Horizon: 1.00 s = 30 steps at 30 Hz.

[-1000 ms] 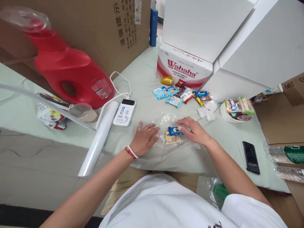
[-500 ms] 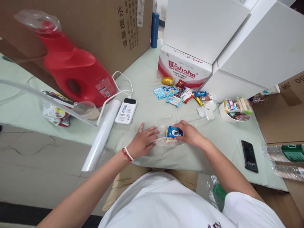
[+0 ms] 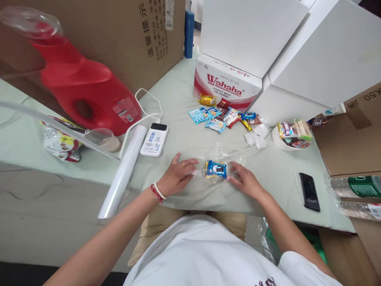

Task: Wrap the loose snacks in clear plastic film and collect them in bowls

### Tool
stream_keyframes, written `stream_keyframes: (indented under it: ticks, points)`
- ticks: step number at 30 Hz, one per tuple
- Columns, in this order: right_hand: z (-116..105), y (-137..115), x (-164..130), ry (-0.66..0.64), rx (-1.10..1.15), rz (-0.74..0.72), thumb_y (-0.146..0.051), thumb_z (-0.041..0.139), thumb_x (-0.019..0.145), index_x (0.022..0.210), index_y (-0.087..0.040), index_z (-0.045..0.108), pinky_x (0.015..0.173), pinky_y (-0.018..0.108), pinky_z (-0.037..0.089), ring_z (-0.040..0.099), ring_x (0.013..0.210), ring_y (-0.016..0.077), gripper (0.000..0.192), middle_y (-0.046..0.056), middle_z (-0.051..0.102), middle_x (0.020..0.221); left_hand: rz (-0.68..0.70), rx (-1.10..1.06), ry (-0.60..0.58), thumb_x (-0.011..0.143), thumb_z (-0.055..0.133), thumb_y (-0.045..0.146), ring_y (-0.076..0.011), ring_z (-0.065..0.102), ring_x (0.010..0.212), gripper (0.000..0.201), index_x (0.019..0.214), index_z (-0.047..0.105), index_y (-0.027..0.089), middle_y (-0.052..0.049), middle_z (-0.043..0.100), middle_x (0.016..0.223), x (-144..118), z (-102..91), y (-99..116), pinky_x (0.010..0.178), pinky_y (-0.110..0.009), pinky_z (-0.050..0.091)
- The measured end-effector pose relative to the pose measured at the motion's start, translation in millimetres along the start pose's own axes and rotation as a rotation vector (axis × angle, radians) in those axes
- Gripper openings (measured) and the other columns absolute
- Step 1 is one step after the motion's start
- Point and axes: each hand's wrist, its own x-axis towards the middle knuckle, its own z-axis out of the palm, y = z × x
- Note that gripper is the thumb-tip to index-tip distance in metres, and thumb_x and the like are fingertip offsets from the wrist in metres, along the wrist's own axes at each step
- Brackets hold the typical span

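A blue snack packet (image 3: 216, 169) rests on a yellow packet (image 3: 208, 174), both on a crumpled sheet of clear plastic (image 3: 220, 153) near the table's front edge. My left hand (image 3: 178, 174) lies at the left side of the plastic, thumb spread away and fingertips touching it. At the right side, my right hand (image 3: 245, 180) has its fingers apart, with the tips at the plastic just beside the packets. Neither hand grips a packet. Whether the fingertips pinch any of the film is hard to see.
Several wrapped snacks (image 3: 216, 125) lie before the Wahaha box (image 3: 226, 85). A white bowl (image 3: 278, 141) of snacks and a phone (image 3: 309, 191) sit right. A power bank (image 3: 154, 140), a plastic roll (image 3: 122, 172) and a red jug (image 3: 89, 87) stand left.
My right hand has let go of the blue packet, leaving it on the yellow one, and has moved right to the plastic's side. My left hand has stayed nearly in place.
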Motion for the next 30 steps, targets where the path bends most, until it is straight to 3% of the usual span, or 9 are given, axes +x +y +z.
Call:
stream_keyframes:
  ticks: [4,7,10,13,18,22,24,27,30]
  points:
    - [5,7,-15,-0.062,0.063,-0.013,-0.04,0.06,0.1,0.11,-0.023,0.076,0.079,0.035,0.053,0.069,0.085,0.0214,0.026,0.007,0.073,0.097,-0.067,-0.025,-0.026,0.102,0.04,0.034,-0.0258,0.062,0.136,0.023,0.109,0.061,0.025,-0.012,0.068,0.143,-2,-1.0,-1,0.127,-0.067,0.01]
    - [-10,2,-20,0.029,0.206,-0.091,-0.04,0.063,0.1,0.097,-0.024,0.077,0.077,0.031,0.05,0.066,0.083,0.0187,0.022,0.005,0.069,0.09,-0.136,-0.038,-0.025,0.103,0.039,0.042,-0.026,0.064,0.133,0.026,0.107,0.059,0.024,-0.012,0.07,0.14,-2,-0.9,-3,0.127,-0.067,0.012]
    - [-28,-2,-16,0.109,0.321,-0.125,-0.044,0.07,0.096,0.091,-0.024,0.077,0.073,0.029,0.047,0.062,0.078,0.0162,0.022,0.004,0.068,0.087,-0.185,-0.036,-0.014,0.104,0.036,0.044,-0.0245,0.068,0.125,0.031,0.106,0.06,0.024,-0.01,0.073,0.134,1,0.5,-4,0.128,-0.066,0.013]
    - [-37,1,0,0.125,0.356,-0.069,-0.052,0.073,0.09,0.084,-0.021,0.074,0.064,0.027,0.041,0.051,0.066,0.0135,0.031,0.002,0.064,0.079,-0.239,-0.004,0.043,0.104,0.036,0.044,-0.0243,0.069,0.121,0.034,0.106,0.064,0.024,-0.008,0.076,0.127,6,3.5,-4,0.128,-0.063,0.018]
    - [-20,15,32,0.097,0.376,0.152,-0.061,0.068,0.085,0.081,-0.019,0.068,0.057,0.026,0.035,0.043,0.059,0.0127,0.042,-0.003,0.057,0.065,-0.385,0.141,0.19,0.1,0.044,0.041,-0.0303,0.066,0.12,0.032,0.086,0.066,0.023,-0.011,0.077,0.107,15,10.3,1,0.116,-0.058,0.037]
    - [-14,20,46,0.027,0.146,0.156,-0.043,0.064,0.087,0.086,-0.02,0.07,0.064,0.027,0.041,0.054,0.067,0.0157,0.024,0.001,0.066,0.078,-0.486,0.256,0.259,0.096,0.053,0.038,-0.0338,0.062,0.114,0.028,0.074,0.063,0.023,-0.012,0.073,0.098,20,15.7,6,0.098,-0.053,0.046]
    - [-20,16,56,0.087,-0.005,0.126,-0.034,0.062,0.089,0.096,-0.02,0.072,0.074,0.031,0.046,0.06,0.076,0.019,0.019,0.005,0.071,0.09,-0.515,0.28,0.275,0.094,0.057,0.038,-0.0348,0.059,0.116,0.028,0.072,0.062,0.023,-0.012,0.072,0.098,20,18.4,7,0.094,-0.052,0.046]
    - [-33,-1,79,0.211,-0.159,-0.024,-0.03,0.056,0.097,0.118,-0.018,0.071,0.097,0.04,0.046,0.062,0.102,0.027,0.029,0.012,0.072,0.108,-0.559,0.299,0.292,0.093,0.061,0.039,-0.0353,0.058,0.114,0.026,0.073,0.062,0.023,-0.012,0.07,0.101,21,22.0,7,0.09,-0.05,0.047]
    - [-33,-26,112,0.115,-0.227,-0.125,-0.034,0.06,0.098,0.145,-0.014,0.058,0.109,0.044,0.041,0.054,0.123,0.0321,0.051,0.016,0.07,0.126,-0.598,0.311,0.32,0.092,0.062,0.041,-0.036,0.058,0.112,0.019,0.095,0.065,0.022,-0.014,0.069,0.11,23,24.6,5,0.09,-0.05,0.047]
